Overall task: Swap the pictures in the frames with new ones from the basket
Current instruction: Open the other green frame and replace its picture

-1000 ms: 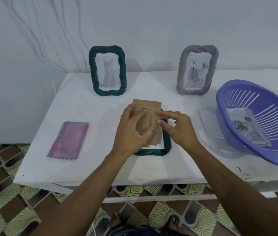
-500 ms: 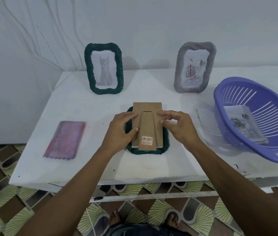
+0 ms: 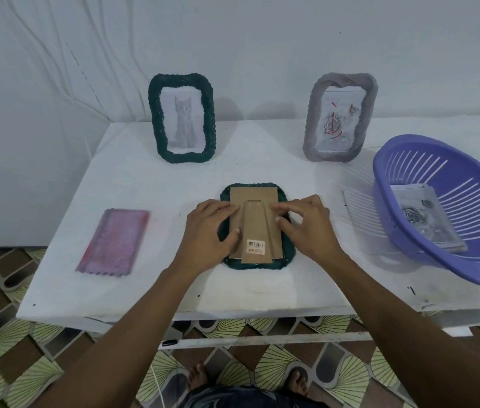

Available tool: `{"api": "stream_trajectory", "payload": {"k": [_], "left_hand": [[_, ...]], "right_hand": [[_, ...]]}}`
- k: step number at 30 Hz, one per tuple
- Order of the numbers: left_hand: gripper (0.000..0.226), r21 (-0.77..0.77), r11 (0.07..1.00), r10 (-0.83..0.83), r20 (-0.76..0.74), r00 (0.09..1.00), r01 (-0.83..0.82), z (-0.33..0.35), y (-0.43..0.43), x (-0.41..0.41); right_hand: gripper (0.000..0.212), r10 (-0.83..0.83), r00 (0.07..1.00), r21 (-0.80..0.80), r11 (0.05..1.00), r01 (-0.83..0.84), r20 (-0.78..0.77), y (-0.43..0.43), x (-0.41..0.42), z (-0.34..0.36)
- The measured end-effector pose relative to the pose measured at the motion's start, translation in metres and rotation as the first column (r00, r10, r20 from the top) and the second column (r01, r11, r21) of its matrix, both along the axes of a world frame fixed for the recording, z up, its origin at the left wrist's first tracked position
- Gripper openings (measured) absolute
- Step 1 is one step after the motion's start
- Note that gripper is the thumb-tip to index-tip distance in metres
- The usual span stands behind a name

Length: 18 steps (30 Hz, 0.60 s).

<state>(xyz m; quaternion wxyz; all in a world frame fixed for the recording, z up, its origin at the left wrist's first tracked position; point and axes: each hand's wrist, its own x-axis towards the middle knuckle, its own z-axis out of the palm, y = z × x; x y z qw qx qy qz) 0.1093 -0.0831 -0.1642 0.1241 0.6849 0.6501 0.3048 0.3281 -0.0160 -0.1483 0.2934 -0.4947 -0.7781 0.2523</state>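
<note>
A dark green frame (image 3: 287,254) lies face down at the table's middle. Its brown cardboard back (image 3: 255,201) with a folding stand and barcode sticker rests in it. My left hand (image 3: 207,231) presses on the back's left edge, fingers spread. My right hand (image 3: 309,225) touches the back's right edge with its fingertips. A second green frame (image 3: 182,117) with a cat picture stands at the back left. A grey frame (image 3: 340,117) with a rose picture stands at the back right. The purple basket (image 3: 403,240) at the right holds rose pictures (image 3: 422,219).
A pink cloth (image 3: 113,242) lies on the left of the white table (image 3: 144,187). A loose paper (image 3: 359,213) lies between the face-down frame and the basket. The wall is close behind the standing frames. Tiled floor and my bare feet show below the table's front edge.
The cardboard back, held tilted above the frame a second ago, now lies flat inside it. Both hands have lowered onto its edges.
</note>
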Motion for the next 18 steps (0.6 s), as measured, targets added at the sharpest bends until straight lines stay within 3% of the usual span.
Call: {"api": "stream_trajectory", "payload": {"k": [5,15,18], "left_hand": [[0.047,0.024,1.0,0.011,-0.11,0.994,-0.009,-0.006,-0.003,0.0],[0.043,0.045,0.999,0.019,-0.141,0.99,-0.013,-0.006,-0.002,0.0],[0.045,0.048,0.999,0.014,-0.212,0.977,-0.003,-0.006,-0.001,-0.002]], "right_hand": [[0.022,0.016,0.981,0.24,0.969,-0.063,0.192,0.0,0.002,-0.014],[0.019,-0.003,0.971,0.254,0.966,-0.059,0.238,0.0,0.002,-0.022],[0.019,-0.006,0.972,0.251,0.966,-0.055,0.233,0.0,0.002,-0.022]]}}
